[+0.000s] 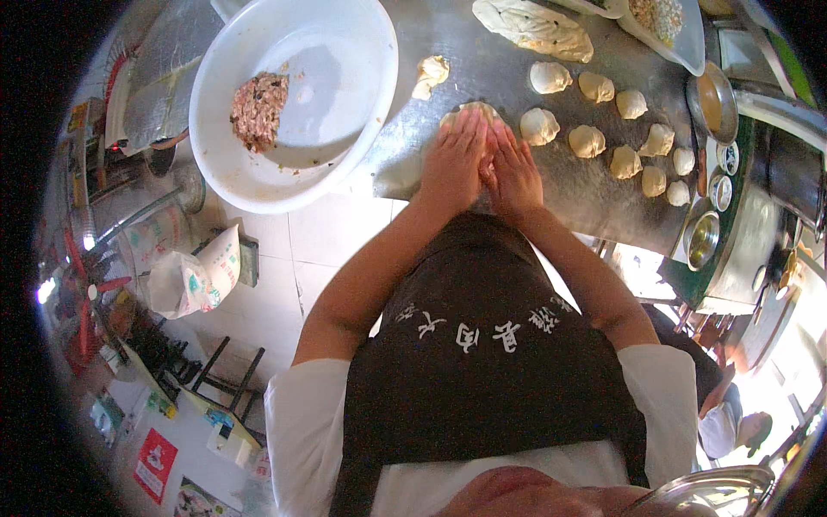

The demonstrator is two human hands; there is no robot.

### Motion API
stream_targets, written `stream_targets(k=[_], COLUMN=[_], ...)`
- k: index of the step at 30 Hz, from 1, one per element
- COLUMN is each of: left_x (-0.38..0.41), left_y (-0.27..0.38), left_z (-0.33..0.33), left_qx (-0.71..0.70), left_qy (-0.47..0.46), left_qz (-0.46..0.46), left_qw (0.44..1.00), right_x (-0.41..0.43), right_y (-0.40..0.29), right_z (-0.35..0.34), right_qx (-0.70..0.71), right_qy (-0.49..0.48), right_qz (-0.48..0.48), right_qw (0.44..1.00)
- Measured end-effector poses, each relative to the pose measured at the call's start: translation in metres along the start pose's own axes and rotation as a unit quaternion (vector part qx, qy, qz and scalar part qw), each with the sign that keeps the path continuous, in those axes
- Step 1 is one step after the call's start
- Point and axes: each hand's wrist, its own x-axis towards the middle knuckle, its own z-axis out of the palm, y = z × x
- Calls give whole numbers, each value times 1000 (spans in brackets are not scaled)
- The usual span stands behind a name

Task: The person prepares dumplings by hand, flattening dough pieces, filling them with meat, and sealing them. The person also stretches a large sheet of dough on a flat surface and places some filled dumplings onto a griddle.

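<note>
Both my hands lie side by side at the near edge of the metal worktop (413, 139). My left hand (455, 155) and my right hand (515, 165) rest with extended fingers on a flattened piece of dough (478, 106), whose far rim shows beyond the fingertips; the palms hide the rest. A small torn lump of dough (431, 76) lies just beyond them. On the right sit several rounded dough pieces (587, 141) in loose rows, with a long slab of dough (533, 29) behind them. A white plastic basin (349, 84) on the left holds minced meat filling (260, 111).
At the right stand a metal bowl with yellowish liquid (711, 103), small bowls (720, 192) and a steel bowl (703, 240). A plastic tub (691, 39) is at the far right. An open sack (197, 274) stands on the floor at left. Another person (723, 423) is at lower right.
</note>
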Motion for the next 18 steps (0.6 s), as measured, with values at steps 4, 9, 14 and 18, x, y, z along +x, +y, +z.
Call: stream_targets(k=[4,9,14,18], left_x=[7,-4,20,19], left_y=[-9,-18,-34,-51], left_z=[9,17,5,1], left_qx=[-5,47,38,95], left_qy=[82,102,134,92], left_qz=[40,45,53,-6], left_qw=[996,993,989,991], right_x=[3,-4,-5,17], right_y=[-1,2,-18,-23], right_z=[-7,6,-7,-38], right_qx=[54,-49,-140,-131], right_qy=[70,30,-40,-139], right_qz=[33,-21,-56,-91], right_qw=[996,998,988,977])
